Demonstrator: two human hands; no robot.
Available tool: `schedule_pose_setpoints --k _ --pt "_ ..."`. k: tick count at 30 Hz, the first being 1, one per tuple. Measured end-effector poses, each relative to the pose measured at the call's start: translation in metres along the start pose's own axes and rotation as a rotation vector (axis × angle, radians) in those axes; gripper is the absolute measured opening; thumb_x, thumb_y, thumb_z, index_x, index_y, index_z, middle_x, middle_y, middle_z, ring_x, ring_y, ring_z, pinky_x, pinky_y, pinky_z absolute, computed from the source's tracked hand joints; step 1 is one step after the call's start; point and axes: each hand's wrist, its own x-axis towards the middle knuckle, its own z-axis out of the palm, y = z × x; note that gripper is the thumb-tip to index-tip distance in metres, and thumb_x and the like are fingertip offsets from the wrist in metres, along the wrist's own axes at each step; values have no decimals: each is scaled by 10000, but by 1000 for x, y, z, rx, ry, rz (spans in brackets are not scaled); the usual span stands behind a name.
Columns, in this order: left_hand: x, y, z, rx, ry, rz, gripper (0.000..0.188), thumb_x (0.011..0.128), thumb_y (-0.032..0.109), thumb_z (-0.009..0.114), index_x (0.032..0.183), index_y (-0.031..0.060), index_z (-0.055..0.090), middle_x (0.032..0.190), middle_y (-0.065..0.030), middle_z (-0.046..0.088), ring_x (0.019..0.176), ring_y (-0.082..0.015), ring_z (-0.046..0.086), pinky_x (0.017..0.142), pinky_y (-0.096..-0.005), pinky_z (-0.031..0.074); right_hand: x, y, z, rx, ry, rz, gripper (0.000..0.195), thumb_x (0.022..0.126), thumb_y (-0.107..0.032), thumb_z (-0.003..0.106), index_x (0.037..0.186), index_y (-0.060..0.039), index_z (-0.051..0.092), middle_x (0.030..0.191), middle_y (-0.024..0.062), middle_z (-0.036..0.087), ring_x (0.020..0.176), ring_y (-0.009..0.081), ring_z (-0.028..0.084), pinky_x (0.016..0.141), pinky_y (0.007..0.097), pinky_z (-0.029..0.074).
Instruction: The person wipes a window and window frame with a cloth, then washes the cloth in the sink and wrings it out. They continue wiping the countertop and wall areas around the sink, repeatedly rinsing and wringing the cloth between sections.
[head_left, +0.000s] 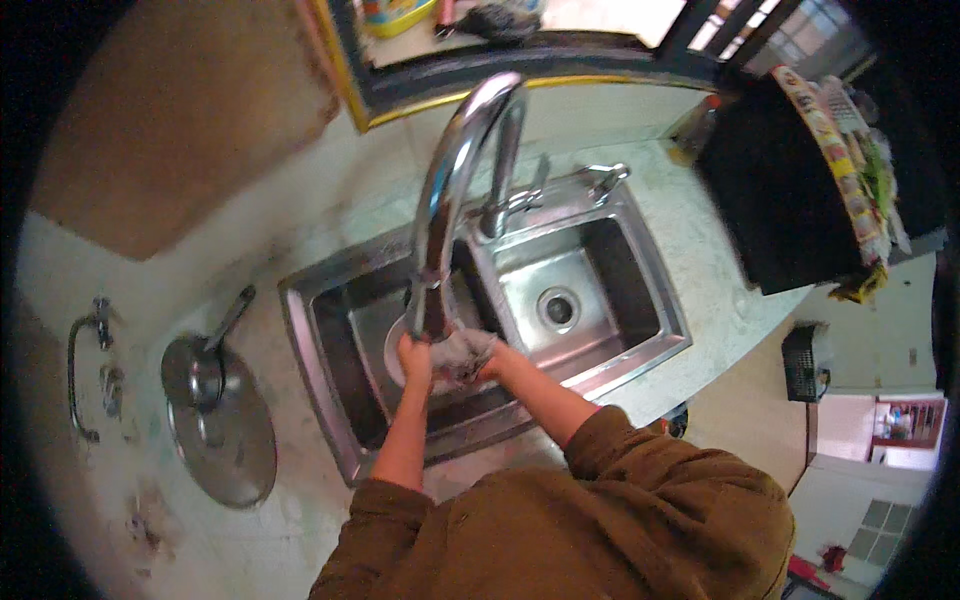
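Over the left basin of a double steel sink (300, 300), my left hand (415, 358) grips the left edge of a pale round dish (394, 352), probably a plate or bowl. My right hand (486, 356) is at the dish's other side, largely covered by a greyish wet-looking cloth (461, 352) that lies against the dish. The chrome gooseneck faucet (442, 187) arches over, and its spout end hides part of the dish and the cloth.
A steel pan or lid (225, 457) and a small long-handled pot (204, 379) are on the counter at left. The right basin (555, 277) shows its drain. A dark box-like object (780, 187) with packets on it stands at right. A window frame (600, 67) is behind the sink.
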Motion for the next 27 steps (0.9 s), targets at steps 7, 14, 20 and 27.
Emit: schedule_pose_setpoints --k 7,14,20,27 --pt "-6 48 -10 -174 29 -108 270 851 200 479 999 -5 574 878 -66 618 823 -153 548 740 -280 417 -26 10 58 147 -61 -222 297 847 -399 425 955 -143 530 858 36 555 719 199 518 679 420 434" --pt "-39 102 19 153 -374 321 290 774 204 629 1008 42 573 974 -70 594 867 -154 557 765 -295 436 90 39 -18 246 -85 -284 357 858 -423 390 987 -122 532 913 46 563 787 182 525 660 342 436" --pt "11 -11 -11 163 -161 61 249 820 271 586 890 33 582 869 -60 589 787 -147 555 639 -258 460 50 50 27 -14 411 -336 388 848 -458 399 978 -117 531 898 46 560 786 174 521 640 323 430" --pt "7 -40 7 -148 314 45 222 788 211 557 899 24 510 829 -55 530 734 -159 514 608 -295 445 51 53 14 -792 735 -604 353 801 -322 515 1032 -58 542 989 116 581 835 217 551 698 375 438"
